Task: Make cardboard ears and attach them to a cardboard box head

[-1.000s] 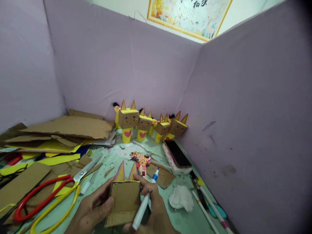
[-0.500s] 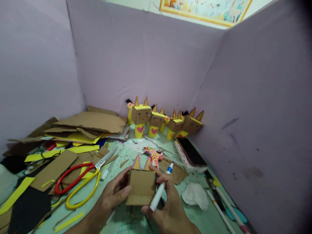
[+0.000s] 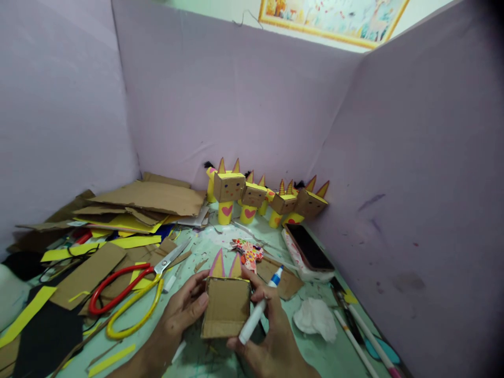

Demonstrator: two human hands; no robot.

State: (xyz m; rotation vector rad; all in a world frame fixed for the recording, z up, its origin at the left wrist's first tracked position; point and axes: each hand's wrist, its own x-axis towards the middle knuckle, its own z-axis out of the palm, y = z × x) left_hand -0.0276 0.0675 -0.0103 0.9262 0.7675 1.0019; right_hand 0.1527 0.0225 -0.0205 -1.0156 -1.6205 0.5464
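Between my two hands is a small cardboard box head (image 3: 227,303) with two pointed yellow ears (image 3: 225,265) edged in pink at its top. Its plain brown face is turned toward me. My left hand (image 3: 185,307) grips the box's left side, thumb on the front edge. On the right side, my right hand (image 3: 271,325) steadies it while also holding a white marker (image 3: 255,317) with a blue cap, slanted up to the right. The fingers behind the box are hidden.
Red-and-yellow scissors (image 3: 137,294) lie open at left, before stacked cardboard (image 3: 149,197) and yellow strips. Finished box-headed figures (image 3: 228,189) stand at the back. To the right are a phone (image 3: 309,247), crumpled tissue (image 3: 315,319) and brushes (image 3: 370,336). Purple walls enclose the table.
The box has tilted slightly, so its ears show more fully and its front sits a little lower. Both hands keep their hold, and the marker remains in my right hand.
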